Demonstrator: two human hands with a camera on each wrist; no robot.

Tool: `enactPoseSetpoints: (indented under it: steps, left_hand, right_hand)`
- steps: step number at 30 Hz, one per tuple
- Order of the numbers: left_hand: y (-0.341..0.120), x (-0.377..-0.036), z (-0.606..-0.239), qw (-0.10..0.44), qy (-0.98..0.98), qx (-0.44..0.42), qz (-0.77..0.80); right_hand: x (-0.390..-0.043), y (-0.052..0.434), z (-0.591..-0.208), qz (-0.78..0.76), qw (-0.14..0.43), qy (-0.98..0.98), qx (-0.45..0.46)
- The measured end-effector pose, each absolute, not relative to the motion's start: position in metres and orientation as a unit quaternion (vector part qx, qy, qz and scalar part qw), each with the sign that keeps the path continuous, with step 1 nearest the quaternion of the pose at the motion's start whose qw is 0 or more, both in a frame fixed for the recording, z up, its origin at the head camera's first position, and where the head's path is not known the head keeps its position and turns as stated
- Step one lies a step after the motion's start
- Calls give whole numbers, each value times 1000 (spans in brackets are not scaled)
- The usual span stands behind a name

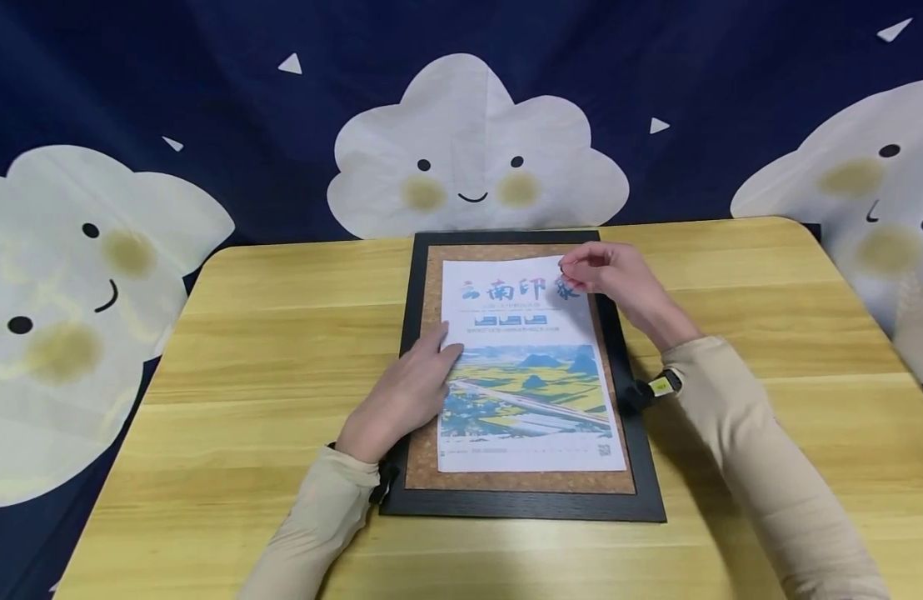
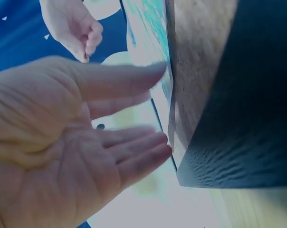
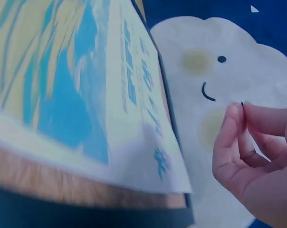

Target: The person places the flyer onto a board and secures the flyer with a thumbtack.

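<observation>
A printed poster (image 1: 527, 392) with large lettering and a landscape picture lies on a cork board (image 1: 422, 462) in a black frame (image 1: 521, 505). My left hand (image 1: 409, 392) rests along the poster's left edge, fingers fairly straight and thumb on the paper. At the upper right corner of the poster, my right hand (image 1: 619, 279) pinches a small dark thing (image 3: 242, 105) between thumb and forefinger, most of it hidden by the fingertips. The right wrist view shows these fingertips raised off the paper, near its corner.
The framed board lies on a wooden table (image 1: 281, 350), its far side at the table's back edge. Behind hangs a dark blue cloth (image 1: 244, 100) printed with smiling white clouds. Black wrist straps (image 1: 645, 393) sit over the beige sleeves (image 1: 761, 433).
</observation>
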State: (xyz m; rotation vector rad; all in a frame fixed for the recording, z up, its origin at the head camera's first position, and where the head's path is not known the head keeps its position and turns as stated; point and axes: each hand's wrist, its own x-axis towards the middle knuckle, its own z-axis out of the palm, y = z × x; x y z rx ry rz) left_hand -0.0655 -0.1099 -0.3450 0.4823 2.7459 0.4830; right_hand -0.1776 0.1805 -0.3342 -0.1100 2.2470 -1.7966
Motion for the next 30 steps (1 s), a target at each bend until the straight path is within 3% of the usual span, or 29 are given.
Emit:
enactPoseSetpoints:
  steps: [8, 17, 30]
  left_hand:
    - [-109, -63, -348, 231, 939, 170, 191]
    - [-109, -63, -349, 245, 933, 174, 199]
    - [-109, -63, -352, 235, 937, 180, 188]
  right_hand:
    - [-202, 164, -351, -665, 180, 725, 18]
    - [-229, 150, -373, -627, 189, 756, 14]
    - [-238, 148, -386, -595, 193, 780, 26]
